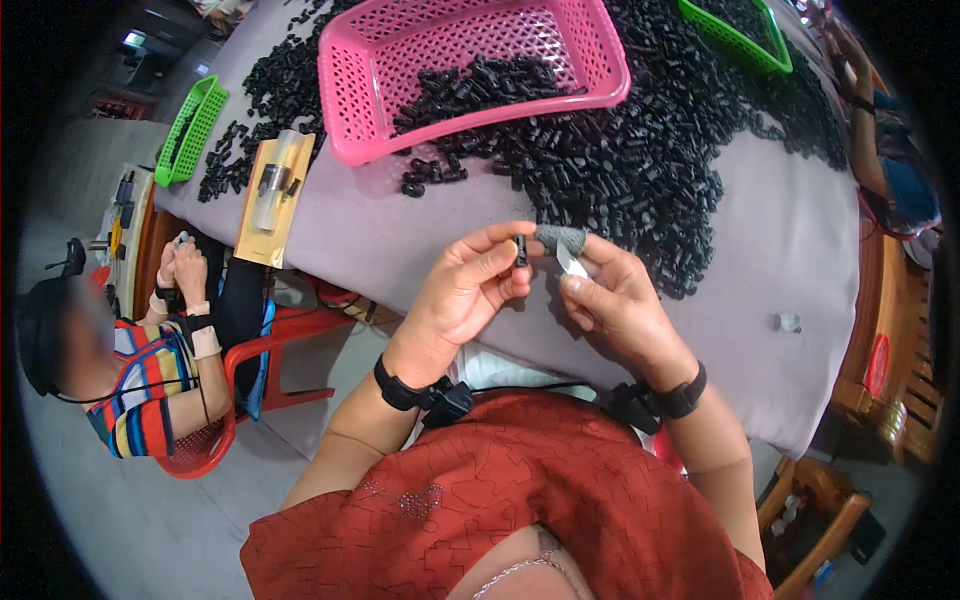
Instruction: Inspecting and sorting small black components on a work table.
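Note:
Close to the table's near edge, my left hand point(470, 280) pinches a small black plastic piece point(521, 251) between thumb and fingertips. Just to its right, my right hand point(620, 290) is closed on a small flat white piece point(571, 261), held between thumb and index finger; its exact kind is unclear. A grey textured wrap point(560, 238) covers the end of the right index finger. The two hands nearly meet at the fingertips. Beyond them spreads a big heap of similar black plastic pieces point(640, 170).
A pink basket point(345, 110) with black pieces stands on the cloth-covered table point(790, 230). Green baskets point(192, 130) sit at the far left and far right. A yellow card point(262, 215) bears a clear tube. People work at left, on a red chair point(235, 390), and right.

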Available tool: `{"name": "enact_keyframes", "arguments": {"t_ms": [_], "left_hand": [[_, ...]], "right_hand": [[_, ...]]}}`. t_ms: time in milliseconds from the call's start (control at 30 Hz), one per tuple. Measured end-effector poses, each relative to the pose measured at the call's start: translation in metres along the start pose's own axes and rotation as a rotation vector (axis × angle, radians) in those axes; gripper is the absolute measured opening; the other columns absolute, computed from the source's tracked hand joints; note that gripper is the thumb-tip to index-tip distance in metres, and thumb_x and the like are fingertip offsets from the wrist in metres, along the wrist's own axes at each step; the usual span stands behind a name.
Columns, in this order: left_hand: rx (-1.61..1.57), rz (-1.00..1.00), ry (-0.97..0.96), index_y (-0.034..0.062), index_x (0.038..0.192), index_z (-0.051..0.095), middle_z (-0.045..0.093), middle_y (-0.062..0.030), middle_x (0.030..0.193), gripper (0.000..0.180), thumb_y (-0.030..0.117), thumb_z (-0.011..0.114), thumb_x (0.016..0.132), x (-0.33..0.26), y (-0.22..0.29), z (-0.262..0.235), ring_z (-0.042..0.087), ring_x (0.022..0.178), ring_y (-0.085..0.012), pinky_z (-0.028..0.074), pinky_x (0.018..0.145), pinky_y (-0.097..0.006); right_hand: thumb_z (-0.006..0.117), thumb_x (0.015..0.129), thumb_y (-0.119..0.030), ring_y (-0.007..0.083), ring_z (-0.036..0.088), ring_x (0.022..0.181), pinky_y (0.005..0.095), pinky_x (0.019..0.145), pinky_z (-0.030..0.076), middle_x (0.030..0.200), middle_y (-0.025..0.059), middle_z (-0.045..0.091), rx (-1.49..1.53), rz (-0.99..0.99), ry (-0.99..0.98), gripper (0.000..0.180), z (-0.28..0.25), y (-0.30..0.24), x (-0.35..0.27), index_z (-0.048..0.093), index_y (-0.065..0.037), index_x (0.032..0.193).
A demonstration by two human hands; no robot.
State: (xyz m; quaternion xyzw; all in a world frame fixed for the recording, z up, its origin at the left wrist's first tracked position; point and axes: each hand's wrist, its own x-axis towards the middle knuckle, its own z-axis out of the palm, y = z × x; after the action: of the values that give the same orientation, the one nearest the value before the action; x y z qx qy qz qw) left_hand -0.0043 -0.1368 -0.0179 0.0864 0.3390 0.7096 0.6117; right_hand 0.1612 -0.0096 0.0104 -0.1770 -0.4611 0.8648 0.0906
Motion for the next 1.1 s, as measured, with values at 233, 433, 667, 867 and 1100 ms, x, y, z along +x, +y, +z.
{"name": "enact_keyframes", "arguments": {"t_ms": [233, 433, 667, 867, 1100], "left_hand": [[-0.048, -0.031, -0.022, 0.0012, 0.122, 0.060, 0.068, -0.0106, 0.099, 0.029, 0.008, 0.061, 0.094, 0.004, -0.004, 0.002, 0.065, 0.076, -0.0127, 0.058, 0.069, -0.025], [-0.064, -0.056, -0.058, 0.0029, 0.126, 0.053, 0.067, -0.0075, 0.094, 0.034, 0.009, 0.062, 0.093, 0.004, -0.008, 0.001, 0.065, 0.073, -0.0124, 0.057, 0.066, -0.025], [-0.076, -0.079, -0.048, 0.0045, 0.133, 0.046, 0.066, -0.0074, 0.093, 0.043, 0.006, 0.061, 0.093, 0.005, -0.008, 0.006, 0.065, 0.070, -0.0121, 0.057, 0.064, -0.025], [-0.081, -0.098, -0.099, 0.0036, 0.133, 0.046, 0.066, -0.0071, 0.096, 0.044, 0.006, 0.062, 0.093, 0.005, -0.008, 0.005, 0.065, 0.070, -0.0118, 0.057, 0.064, -0.025], [-0.085, -0.119, -0.106, 0.0027, 0.131, 0.049, 0.065, -0.0061, 0.095, 0.041, 0.006, 0.062, 0.093, 0.006, -0.007, 0.005, 0.063, 0.069, -0.0111, 0.055, 0.062, -0.025]], "right_hand": [[0.058, 0.093, -0.007, 0.0042, 0.044, 0.058, 0.0187, 0.050, 0.036, 0.077, -0.0015, 0.054, -0.030, -0.013, -0.008, 0.050, -0.003, 0.001, -0.002, 0.041, -0.004, 0.140], [0.059, 0.093, -0.008, 0.0047, 0.046, 0.061, 0.0188, 0.051, 0.037, 0.080, -0.0001, 0.055, -0.070, 0.022, -0.106, 0.057, -0.004, -0.005, -0.005, 0.034, -0.005, 0.144], [0.063, 0.092, -0.008, 0.0049, 0.047, 0.062, 0.0189, 0.051, 0.037, 0.081, 0.0010, 0.055, -0.008, 0.056, -0.145, 0.053, -0.001, 0.001, -0.006, 0.037, -0.002, 0.138], [0.062, 0.093, -0.008, 0.0049, 0.047, 0.063, 0.0188, 0.051, 0.037, 0.084, 0.0016, 0.056, 0.033, 0.073, -0.168, 0.042, -0.001, 0.002, -0.005, 0.042, -0.001, 0.129], [0.058, 0.096, -0.010, 0.0040, 0.045, 0.058, 0.0189, 0.049, 0.036, 0.077, -0.0004, 0.054, -0.022, 0.065, -0.126, 0.029, -0.005, 0.001, -0.003, 0.049, -0.001, 0.121]]}}
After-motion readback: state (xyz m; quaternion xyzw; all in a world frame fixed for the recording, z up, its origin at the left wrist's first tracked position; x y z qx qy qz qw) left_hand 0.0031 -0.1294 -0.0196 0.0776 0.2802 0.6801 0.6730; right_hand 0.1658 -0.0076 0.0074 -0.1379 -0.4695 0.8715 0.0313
